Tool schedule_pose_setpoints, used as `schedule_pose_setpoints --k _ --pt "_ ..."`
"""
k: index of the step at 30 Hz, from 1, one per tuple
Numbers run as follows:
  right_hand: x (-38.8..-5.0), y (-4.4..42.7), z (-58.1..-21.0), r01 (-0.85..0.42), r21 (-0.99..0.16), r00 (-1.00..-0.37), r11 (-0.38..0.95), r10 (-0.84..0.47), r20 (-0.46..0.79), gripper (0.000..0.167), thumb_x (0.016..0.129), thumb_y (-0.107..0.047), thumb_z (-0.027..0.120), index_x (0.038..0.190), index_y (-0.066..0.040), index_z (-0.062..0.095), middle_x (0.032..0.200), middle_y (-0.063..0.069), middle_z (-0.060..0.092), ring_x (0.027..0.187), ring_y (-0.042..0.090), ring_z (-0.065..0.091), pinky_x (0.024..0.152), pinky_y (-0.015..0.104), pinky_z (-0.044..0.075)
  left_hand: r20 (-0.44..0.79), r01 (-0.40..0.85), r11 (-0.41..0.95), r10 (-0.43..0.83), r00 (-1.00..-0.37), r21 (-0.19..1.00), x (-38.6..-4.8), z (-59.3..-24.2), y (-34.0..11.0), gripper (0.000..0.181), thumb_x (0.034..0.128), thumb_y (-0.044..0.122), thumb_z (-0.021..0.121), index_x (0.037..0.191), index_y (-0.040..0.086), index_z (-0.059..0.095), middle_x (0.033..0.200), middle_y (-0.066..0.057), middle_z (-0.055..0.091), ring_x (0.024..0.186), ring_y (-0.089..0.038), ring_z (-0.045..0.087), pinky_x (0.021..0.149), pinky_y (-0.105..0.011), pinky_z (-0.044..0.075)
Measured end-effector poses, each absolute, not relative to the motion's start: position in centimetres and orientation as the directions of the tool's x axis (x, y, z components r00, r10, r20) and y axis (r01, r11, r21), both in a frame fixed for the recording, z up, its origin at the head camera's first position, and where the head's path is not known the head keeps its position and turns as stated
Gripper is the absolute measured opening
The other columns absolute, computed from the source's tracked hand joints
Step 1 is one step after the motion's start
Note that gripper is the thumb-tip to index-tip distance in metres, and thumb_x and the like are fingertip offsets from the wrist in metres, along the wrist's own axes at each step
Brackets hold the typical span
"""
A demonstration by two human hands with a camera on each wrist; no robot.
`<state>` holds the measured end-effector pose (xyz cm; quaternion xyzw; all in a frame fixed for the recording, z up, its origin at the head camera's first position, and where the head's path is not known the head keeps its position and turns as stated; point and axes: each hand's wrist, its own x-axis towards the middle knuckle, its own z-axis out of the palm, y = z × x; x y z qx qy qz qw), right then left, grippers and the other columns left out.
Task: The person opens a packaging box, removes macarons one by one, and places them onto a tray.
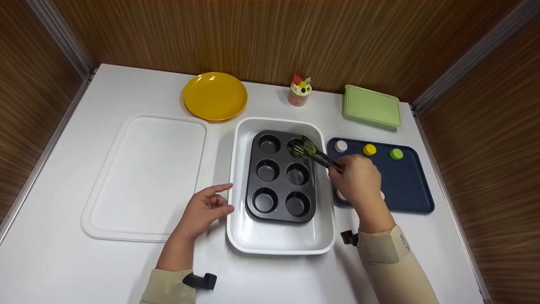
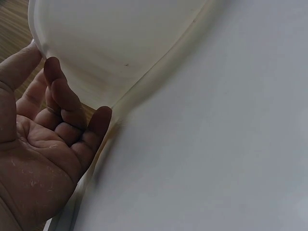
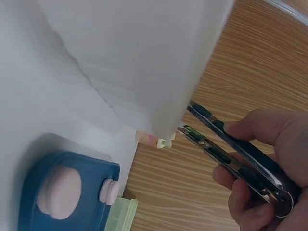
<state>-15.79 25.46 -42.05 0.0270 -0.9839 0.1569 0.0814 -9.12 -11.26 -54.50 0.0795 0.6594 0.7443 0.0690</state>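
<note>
My right hand (image 1: 358, 179) grips a pair of dark tongs (image 1: 322, 159); the tongs (image 3: 240, 161) also show in the right wrist view. Their tips reach into the back right cup of a black muffin tin (image 1: 282, 185). Whether they pinch anything there cannot be made out. The tin lies inside a deep white rectangular container (image 1: 280, 242). At the container's left rim, my left hand (image 1: 204, 211) rests with thumb and index fingertip against the side, its other fingers loosely bent. The left wrist view shows this hand (image 2: 48, 139) beside the white wall.
Right of the container, a navy tray (image 1: 405, 181) bears small macarons, including pink (image 1: 341, 146), yellow (image 1: 369, 149) and green (image 1: 396, 154) ones. Behind stand a yellow plate (image 1: 215, 96), a dessert cup (image 1: 299, 93) and a green lidded box (image 1: 372, 106). A white lid (image 1: 147, 177) lies left.
</note>
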Motion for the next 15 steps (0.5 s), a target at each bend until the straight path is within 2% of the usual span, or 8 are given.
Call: schedule_pose_setpoints --k 15 --pt "-16.15 25.1 -42.02 -0.085 -0.305 -0.991 0.949 -0.049 0.125 0.017 0.09 -0.02 0.075 0.078 -0.009 0.078 0.069 0.006 0.068 0.064 0.033 0.062 0.059 0.054 0.049 0.021 -0.005 -0.122 0.217 -0.976 0.992 -9.31 -54.64 -11.27 0.055 0.0875 -0.009 0.079 0.139 -0.013 0.06 0.081 -0.002 0.066 0.073 -0.009 0.06 0.068 -0.021 0.05"
